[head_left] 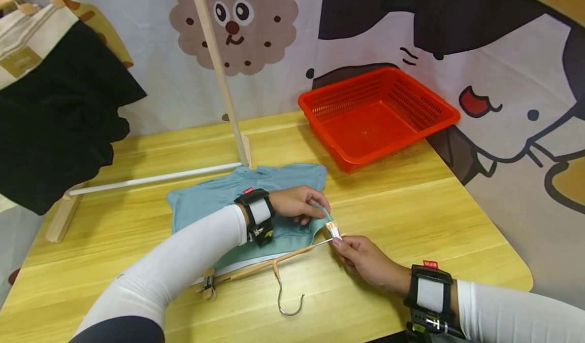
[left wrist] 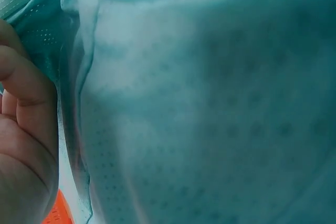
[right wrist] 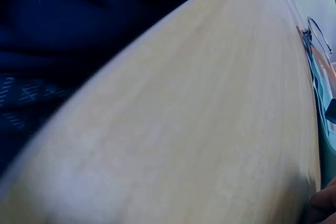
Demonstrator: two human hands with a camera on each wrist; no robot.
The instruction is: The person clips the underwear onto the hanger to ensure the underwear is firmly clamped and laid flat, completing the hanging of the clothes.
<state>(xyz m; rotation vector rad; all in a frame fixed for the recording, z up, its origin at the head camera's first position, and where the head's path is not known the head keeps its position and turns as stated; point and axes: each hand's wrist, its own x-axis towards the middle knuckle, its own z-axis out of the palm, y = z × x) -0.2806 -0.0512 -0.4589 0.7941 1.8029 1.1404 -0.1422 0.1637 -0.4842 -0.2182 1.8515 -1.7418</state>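
Observation:
A light blue garment (head_left: pixel 201 206) of perforated cloth lies on the table; folds hide its exact kind. Over its right part, my left hand (head_left: pixel 299 202) holds the edge of the cloth with curled fingers, seen beside the fabric (left wrist: pixel 157 103) in the left wrist view. Along the garment's near edge lies a wooden clip hanger (head_left: pixel 274 263), its metal hook (head_left: pixel 290 312) pointing toward me. My right hand (head_left: pixel 365 259) pinches the hanger's right clip (head_left: pixel 334 230) at the cloth's corner. Whether the left clip (head_left: pixel 209 284) grips the cloth, I cannot tell.
A red plastic basket (head_left: pixel 365 125) stands at the back right. On the left, dark garments (head_left: pixel 55 109) hang from clip hangers above a rack's white bar (head_left: pixel 155 179) and wooden post (head_left: pixel 219 69). A cartoon-printed sheet (head_left: pixel 151 54) covers the wall behind.

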